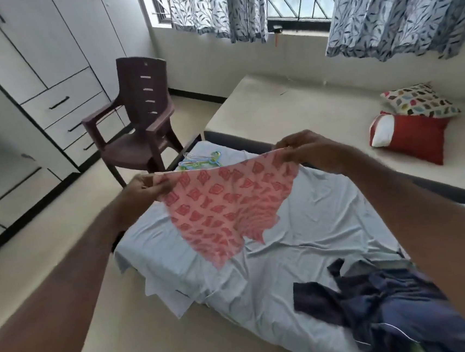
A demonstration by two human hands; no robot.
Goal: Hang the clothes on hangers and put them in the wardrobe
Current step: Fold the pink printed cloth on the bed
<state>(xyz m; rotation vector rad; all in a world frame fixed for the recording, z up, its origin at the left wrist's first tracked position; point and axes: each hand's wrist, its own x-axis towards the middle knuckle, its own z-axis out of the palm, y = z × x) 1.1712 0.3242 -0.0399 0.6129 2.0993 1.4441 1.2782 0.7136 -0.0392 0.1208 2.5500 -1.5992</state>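
Note:
I hold a pink garment [222, 205] with a red printed pattern stretched out in the air over the bed. My left hand [144, 188] pinches its left top corner and my right hand [308, 148] pinches its right top corner. The cloth hangs down between them, slightly blurred. Behind it, at the far end of the bed, lies a small heap of coloured hangers [201, 160], partly hidden by the garment. A pile of dark blue clothes [394, 302] lies on the near right of the bed. The white wardrobe [43, 52] stands at the left, doors shut.
The low bed [305, 268] has a pale blue sheet. A dark brown plastic chair [140, 119] stands between the bed and the wardrobe. A second, cream bed [304, 106] at the right holds two pillows [413, 121]. Curtained windows run along the far wall.

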